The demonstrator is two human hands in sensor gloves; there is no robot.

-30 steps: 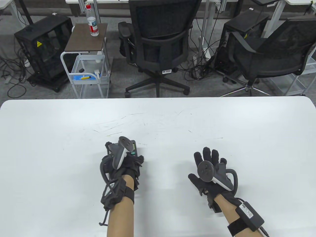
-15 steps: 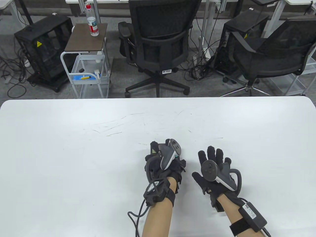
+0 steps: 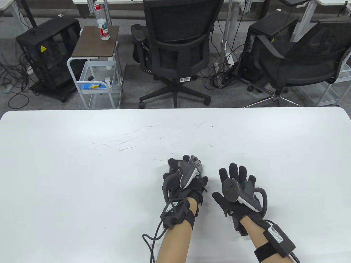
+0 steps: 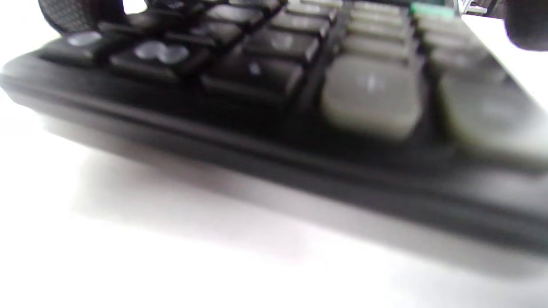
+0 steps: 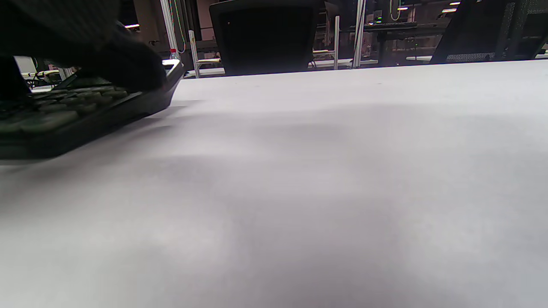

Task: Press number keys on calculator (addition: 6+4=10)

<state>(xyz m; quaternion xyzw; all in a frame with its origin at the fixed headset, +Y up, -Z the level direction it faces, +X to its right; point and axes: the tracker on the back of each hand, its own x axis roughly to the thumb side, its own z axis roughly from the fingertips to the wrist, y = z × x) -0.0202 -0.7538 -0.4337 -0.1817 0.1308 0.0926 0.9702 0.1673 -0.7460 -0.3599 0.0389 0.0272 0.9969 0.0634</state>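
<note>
A black calculator (image 4: 299, 85) with dark and grey keys lies under my left hand (image 3: 179, 165), which covers it almost wholly in the table view. In the left wrist view gloved fingertips (image 4: 72, 17) reach down at both sides of it, so the hand grips it. In the right wrist view the calculator (image 5: 85, 111) sits at the left, low over the table; I cannot tell whether it touches. My right hand (image 3: 234, 172) rests just to its right, palm down, fingers spread, holding nothing.
The white table (image 3: 82, 164) spreads wide to the left and behind the hands. Beyond its far edge stand two office chairs (image 3: 175, 49), a small cart with a bottle (image 3: 102, 24) and black cases.
My left hand carried the calculator from the left-middle of the table to the right, beside my right hand. Over the last half second it barely moved. The right hand stayed nearly still.
</note>
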